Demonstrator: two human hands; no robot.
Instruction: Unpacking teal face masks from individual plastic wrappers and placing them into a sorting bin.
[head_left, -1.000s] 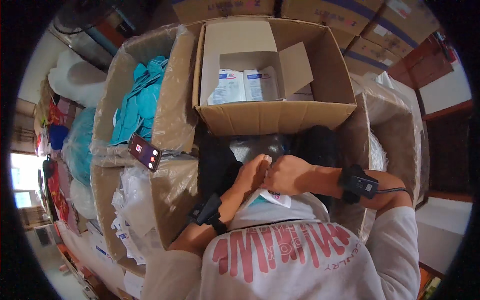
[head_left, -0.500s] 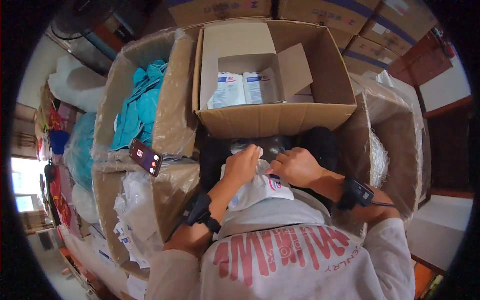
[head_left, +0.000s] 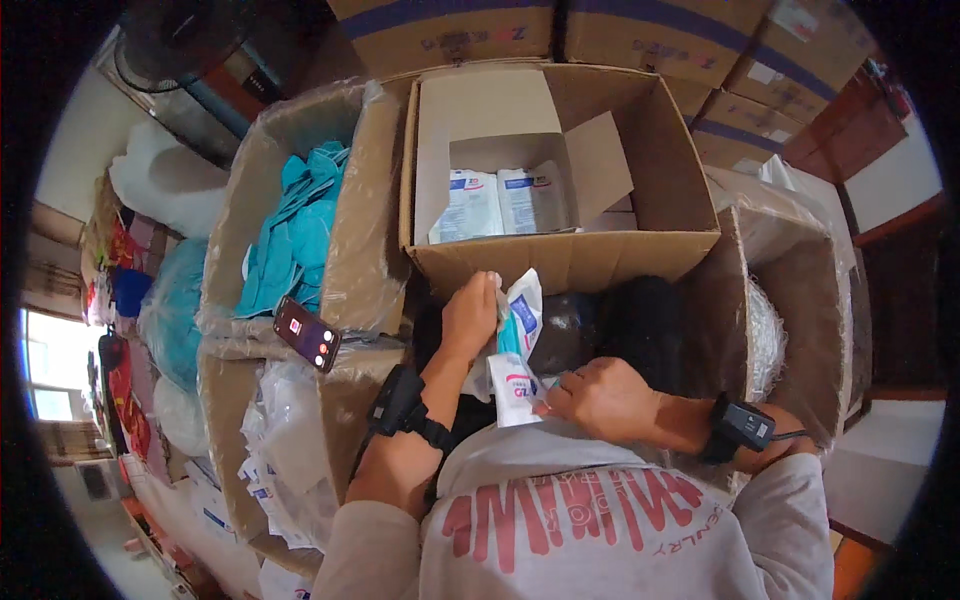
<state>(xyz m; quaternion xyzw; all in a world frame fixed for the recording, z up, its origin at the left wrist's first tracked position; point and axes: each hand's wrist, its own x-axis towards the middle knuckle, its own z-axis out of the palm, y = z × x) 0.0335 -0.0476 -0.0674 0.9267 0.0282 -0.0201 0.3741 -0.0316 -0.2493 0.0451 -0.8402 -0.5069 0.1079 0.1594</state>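
Two hands (head_left: 472, 312) farther apart than before, white packet (head_left: 516, 375) between

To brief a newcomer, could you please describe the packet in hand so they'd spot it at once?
Find the large open cardboard box at top centre, then look below it, between the left hand and the right hand. The white packet there has blue and pink print; unlike the packets inside the box, it is bent and shows teal.
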